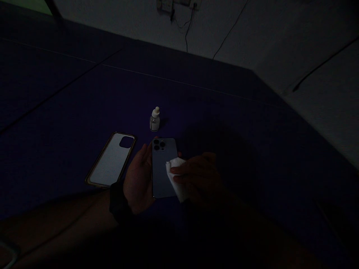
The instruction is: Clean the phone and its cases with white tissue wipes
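A smartphone (162, 175) lies back side up in my left hand (140, 179), its three camera lenses at the far left corner. The fingers of that hand wrap round the phone's edges from beneath. Pinched in my right hand (199, 173), a folded white tissue (176, 168) rests against the right side of the phone's back. Much of my right hand is lost in shadow. Just beyond the phone stands a small dropper bottle (154, 121) with a white cap. To the left of my left hand lies a phone case (110, 160) with a camera cut-out.
Everything sits on a dark blue surface (84, 101) with seam lines across it. Behind it rises a pale wall (112, 18) with a socket board (165, 5) and hanging cables (188, 31). The whole scene is very dim.
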{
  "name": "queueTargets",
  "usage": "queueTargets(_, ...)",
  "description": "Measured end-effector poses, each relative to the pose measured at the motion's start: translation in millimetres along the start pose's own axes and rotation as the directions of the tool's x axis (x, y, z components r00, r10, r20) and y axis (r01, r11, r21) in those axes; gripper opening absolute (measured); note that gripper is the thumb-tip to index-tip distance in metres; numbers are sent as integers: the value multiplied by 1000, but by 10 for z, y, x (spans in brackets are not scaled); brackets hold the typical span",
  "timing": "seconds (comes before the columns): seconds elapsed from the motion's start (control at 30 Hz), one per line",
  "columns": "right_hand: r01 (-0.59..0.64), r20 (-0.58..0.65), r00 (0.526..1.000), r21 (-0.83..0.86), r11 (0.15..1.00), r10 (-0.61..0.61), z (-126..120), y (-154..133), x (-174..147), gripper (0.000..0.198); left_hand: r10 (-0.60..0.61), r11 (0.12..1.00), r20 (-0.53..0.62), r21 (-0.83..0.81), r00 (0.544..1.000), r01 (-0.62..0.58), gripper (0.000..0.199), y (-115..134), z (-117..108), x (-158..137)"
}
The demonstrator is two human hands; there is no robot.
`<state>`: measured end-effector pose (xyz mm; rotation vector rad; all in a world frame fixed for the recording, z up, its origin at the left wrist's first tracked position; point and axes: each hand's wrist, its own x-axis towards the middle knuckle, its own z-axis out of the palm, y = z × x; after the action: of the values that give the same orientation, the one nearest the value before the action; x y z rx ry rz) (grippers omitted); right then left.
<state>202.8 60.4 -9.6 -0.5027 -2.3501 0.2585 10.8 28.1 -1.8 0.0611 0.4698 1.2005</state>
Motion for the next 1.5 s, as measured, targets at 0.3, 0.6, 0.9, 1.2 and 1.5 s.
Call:
queueTargets(0.3, 11, 53, 999, -56, 998, -8, 49, -57, -4, 27, -43, 999, 17, -19, 999, 43, 51, 7, 29, -19)
queueTargets(0.6, 101, 115, 987, 86, 991, -110, 59, -86, 28, 23, -111, 991, 55, -65, 992, 114, 59, -9, 44, -13)
queueTargets(0.9, 38, -10, 999, 87, 996, -37, 41, -55, 13, 14, -78, 996, 7, -43, 997, 78, 49, -5, 41, -10)
queueTargets(1.2, -70, -48, 996, 58, 996, 73, 68, -62, -19, 21, -55, 998, 11, -34, 998, 55, 51, -11, 76, -35)
queueTargets(1.5, 40, 94, 994, 76, 996, -47, 80, -79, -4, 23, -111, 991, 92, -60, 990, 117, 55, -17, 8, -21)
